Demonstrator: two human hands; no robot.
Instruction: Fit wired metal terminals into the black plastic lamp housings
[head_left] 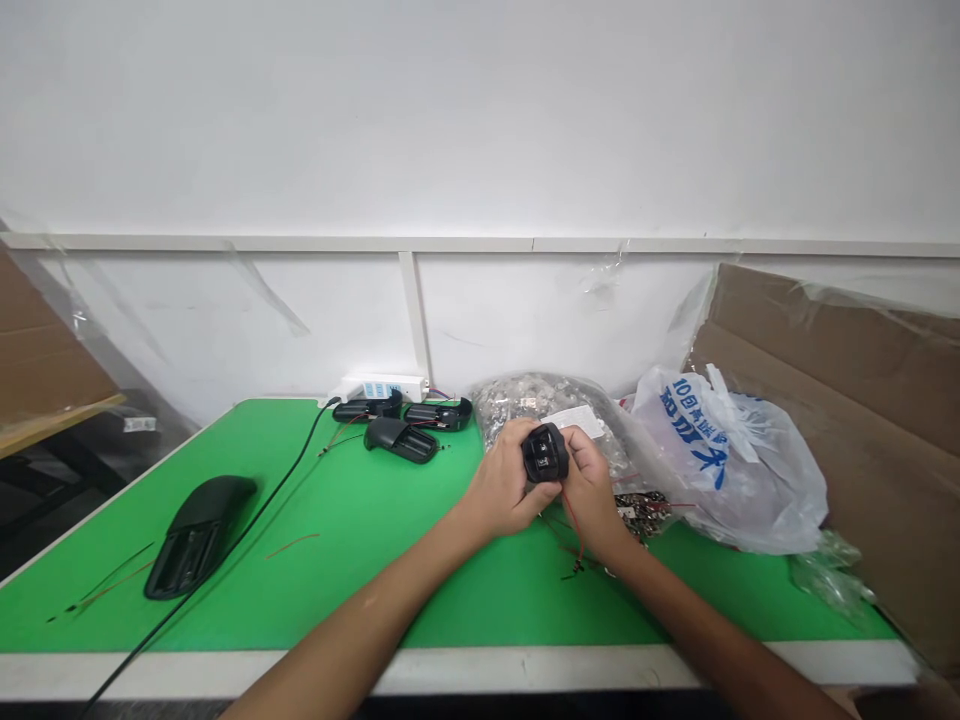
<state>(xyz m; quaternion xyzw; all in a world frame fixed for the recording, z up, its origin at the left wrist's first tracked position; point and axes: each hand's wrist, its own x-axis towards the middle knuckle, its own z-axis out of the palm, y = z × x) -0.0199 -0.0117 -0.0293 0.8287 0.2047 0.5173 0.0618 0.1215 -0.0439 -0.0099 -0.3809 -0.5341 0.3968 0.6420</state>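
Both of my hands hold a black plastic housing (545, 453) above the middle of the green table, its hollow end facing me. My left hand (504, 482) grips its left side, with the thumb below it. Around the right side close the fingers of my right hand (592, 490). A thin red wire (577, 525) hangs down by my right hand to a small dark end piece. Behind my hands lies a clear plastic bag (517, 392) full of small metallic parts. Beside my right wrist is a pile of small dark parts (641, 512).
Similar black housings with wires lie at the back (403, 440) and left (199, 535). A black cable (281, 485) crosses the green table (360, 570) from a white box (386, 387). A white plastic bag (750, 490) and cardboard (847, 400) stand at right.
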